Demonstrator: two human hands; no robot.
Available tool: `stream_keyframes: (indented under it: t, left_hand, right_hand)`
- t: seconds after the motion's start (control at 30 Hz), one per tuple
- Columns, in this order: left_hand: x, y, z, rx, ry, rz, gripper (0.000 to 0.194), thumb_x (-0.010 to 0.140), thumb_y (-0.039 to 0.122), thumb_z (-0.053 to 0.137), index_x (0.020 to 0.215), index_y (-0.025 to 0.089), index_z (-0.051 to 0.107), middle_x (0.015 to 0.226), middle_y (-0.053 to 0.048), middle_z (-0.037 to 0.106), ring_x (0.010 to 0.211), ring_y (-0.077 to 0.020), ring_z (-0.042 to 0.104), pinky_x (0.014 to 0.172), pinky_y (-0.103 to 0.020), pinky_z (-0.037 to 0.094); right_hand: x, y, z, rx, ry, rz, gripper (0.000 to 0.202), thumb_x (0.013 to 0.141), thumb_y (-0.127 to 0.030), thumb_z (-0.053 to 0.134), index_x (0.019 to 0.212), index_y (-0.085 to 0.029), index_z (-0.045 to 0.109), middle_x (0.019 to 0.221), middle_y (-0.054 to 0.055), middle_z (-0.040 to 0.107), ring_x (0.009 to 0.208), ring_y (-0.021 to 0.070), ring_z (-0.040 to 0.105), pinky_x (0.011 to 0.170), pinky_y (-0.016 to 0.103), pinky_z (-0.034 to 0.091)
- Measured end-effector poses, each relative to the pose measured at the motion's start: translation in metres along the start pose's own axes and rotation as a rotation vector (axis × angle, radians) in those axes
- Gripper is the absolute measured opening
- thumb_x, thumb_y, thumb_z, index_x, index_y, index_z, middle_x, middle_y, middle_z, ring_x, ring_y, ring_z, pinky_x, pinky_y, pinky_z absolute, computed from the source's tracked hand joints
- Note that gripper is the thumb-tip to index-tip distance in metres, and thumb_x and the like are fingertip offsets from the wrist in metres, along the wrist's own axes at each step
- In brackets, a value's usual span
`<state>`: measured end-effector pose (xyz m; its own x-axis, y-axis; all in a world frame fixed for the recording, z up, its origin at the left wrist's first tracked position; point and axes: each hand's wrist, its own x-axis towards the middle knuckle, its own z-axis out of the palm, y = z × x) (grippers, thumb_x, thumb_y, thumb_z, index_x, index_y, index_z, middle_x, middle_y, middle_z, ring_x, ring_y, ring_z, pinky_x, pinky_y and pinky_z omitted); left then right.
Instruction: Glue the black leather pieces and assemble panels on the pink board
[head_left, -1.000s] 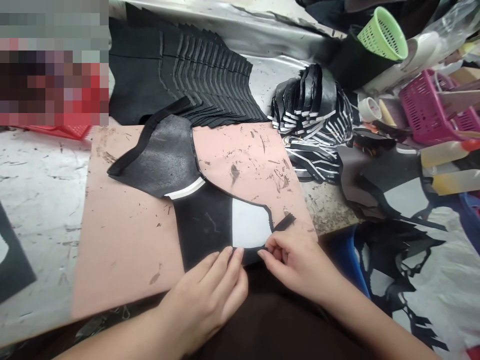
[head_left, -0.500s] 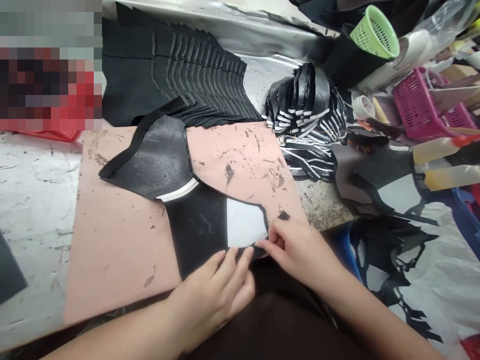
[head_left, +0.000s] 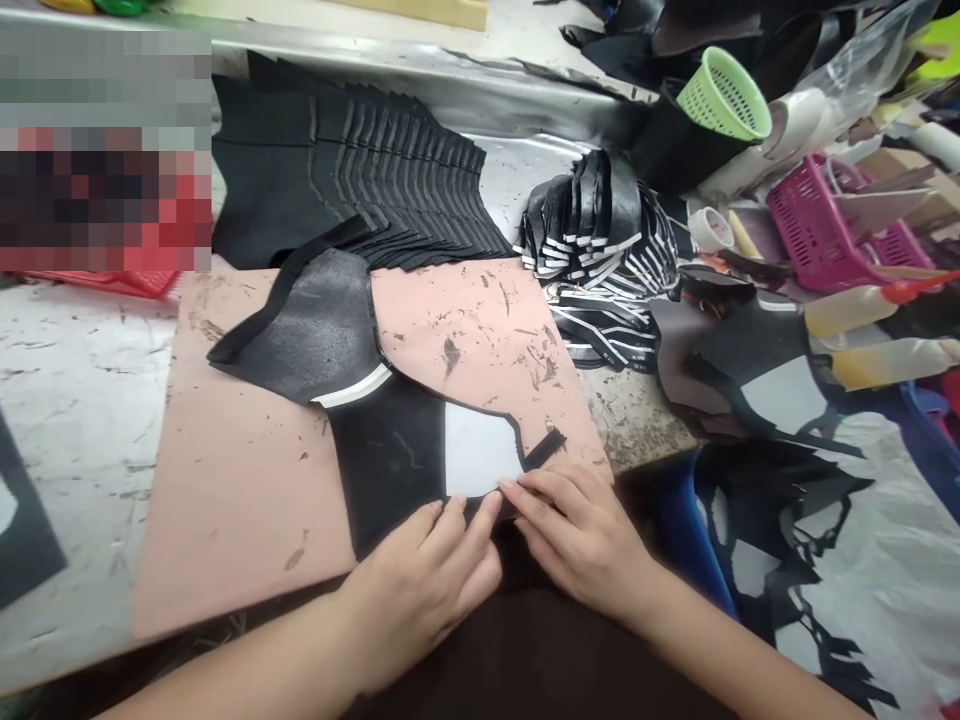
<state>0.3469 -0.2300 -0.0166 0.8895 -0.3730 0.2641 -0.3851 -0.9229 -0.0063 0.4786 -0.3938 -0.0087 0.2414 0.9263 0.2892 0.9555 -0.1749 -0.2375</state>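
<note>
A black leather piece (head_left: 390,450) with a white patch (head_left: 480,450) and a white curved strip lies on a pink board (head_left: 247,480). My left hand (head_left: 439,565) presses its fingertips on the lower edge beside the white patch. At the patch's lower right corner, my right hand (head_left: 574,535) has its fingers closed on the black edge, its fingertips close to those of my left hand. A short black strip end (head_left: 546,449) sticks out above my right hand.
Layered black pieces (head_left: 405,170) lie behind the board, bundled white-edged strips (head_left: 592,230) beside them. Farther right are a green basket (head_left: 724,95), a pink basket (head_left: 817,220), glue bottles (head_left: 855,310) and a blue bin (head_left: 686,530) with black scraps.
My right hand has shifted slightly left along the lower edge, with its fingers more extended. More of the black strip end shows above it. The camera view has moved a little.
</note>
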Motion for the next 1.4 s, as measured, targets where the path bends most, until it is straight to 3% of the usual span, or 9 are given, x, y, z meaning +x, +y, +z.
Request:
stream_keyframes:
  t: [0.3,0.47,0.67,0.83,0.93,1.03,1.13,1.2,1.4]
  left_hand:
    - [-0.010,0.013,0.000,-0.116,0.141,-0.258,0.018,0.087,0.020,0.042,0.076,0.019,0.056,0.120,0.004,0.057,0.095,-0.0132,0.054,0.076,-0.026,0.040]
    - [-0.028,0.018,0.002,-0.128,0.082,-0.358,0.011,0.081,0.024,0.047,0.085,0.018,0.056,0.118,-0.001,0.059,0.102,-0.0154,0.054,0.082,-0.028,0.042]
    - [-0.063,0.022,-0.011,-0.081,0.200,-0.422,0.015,0.073,0.018,0.049,0.087,0.015,0.055,0.110,-0.006,0.063,0.098,-0.0182,0.058,0.081,-0.028,0.047]
    - [-0.053,-0.014,-0.046,-0.030,0.074,-0.630,0.018,0.084,0.024,0.044,0.070,0.017,0.053,0.063,-0.002,0.058,0.056,-0.0153,0.054,0.050,-0.026,0.043]
    - [-0.023,-0.054,-0.052,0.049,0.070,-0.654,0.028,0.084,0.037,0.049,0.092,0.012,0.058,0.092,-0.011,0.063,0.089,-0.0228,0.058,0.076,-0.033,0.047]
    - [-0.003,-0.076,-0.045,0.029,-0.190,-0.791,0.080,0.067,0.061,0.061,0.119,0.002,0.048,0.126,-0.026,0.046,0.119,-0.0372,0.041,0.094,-0.045,0.037]
    - [-0.006,-0.054,-0.032,-0.079,-0.385,-0.646,0.105,0.053,0.071,0.064,0.129,0.002,0.039,0.134,-0.029,0.034,0.124,-0.0429,0.032,0.095,-0.047,0.035]
    - [-0.014,-0.023,-0.017,-0.054,-0.353,-0.467,0.102,0.055,0.065,0.068,0.131,0.005,0.037,0.135,-0.029,0.033,0.124,-0.0433,0.032,0.095,-0.047,0.036]
    - [-0.051,0.030,0.018,0.175,-0.017,-0.197,0.037,0.091,0.023,0.035,0.126,0.017,0.044,0.133,-0.011,0.045,0.120,-0.0267,0.044,0.097,-0.038,0.035]
  right_hand:
    - [-0.001,0.001,0.007,-0.057,0.100,-0.155,0.029,0.089,-0.027,0.043,0.110,-0.019,0.062,0.086,0.006,0.064,0.076,0.0185,0.057,0.074,0.032,0.039]
    - [-0.009,0.011,0.014,-0.177,0.146,-0.180,0.031,0.087,-0.032,0.047,0.114,-0.028,0.060,0.101,0.008,0.062,0.087,0.0236,0.057,0.080,0.037,0.039]
    - [-0.006,0.013,0.014,-0.125,0.124,-0.128,0.028,0.089,-0.031,0.043,0.105,-0.027,0.065,0.100,0.010,0.061,0.084,0.0227,0.057,0.074,0.037,0.044]
    - [0.006,0.011,0.016,-0.091,0.098,-0.092,0.026,0.088,-0.033,0.043,0.090,-0.023,0.066,0.099,0.010,0.063,0.086,0.0224,0.059,0.072,0.036,0.047]
    - [0.011,0.002,0.018,-0.093,0.108,-0.090,0.024,0.087,-0.036,0.042,0.090,-0.021,0.062,0.110,0.010,0.062,0.098,0.0247,0.058,0.077,0.038,0.046]
    - [0.004,-0.008,0.013,-0.038,0.138,-0.054,0.024,0.088,-0.034,0.040,0.095,-0.020,0.058,0.092,0.008,0.067,0.083,0.0217,0.063,0.076,0.037,0.046]
    - [-0.011,-0.013,0.005,-0.030,0.197,-0.081,0.018,0.087,-0.030,0.044,0.093,-0.021,0.058,0.078,0.004,0.067,0.071,0.0189,0.063,0.072,0.033,0.044]
    - [-0.017,-0.013,0.004,-0.096,0.224,-0.149,0.023,0.085,-0.032,0.047,0.103,-0.021,0.056,0.092,0.007,0.067,0.084,0.0218,0.063,0.077,0.034,0.043]
    - [0.003,-0.009,0.036,-0.310,0.171,-0.463,0.056,0.083,-0.021,0.037,0.138,-0.020,0.029,0.127,0.013,0.052,0.110,0.0293,0.052,0.091,0.046,0.034]
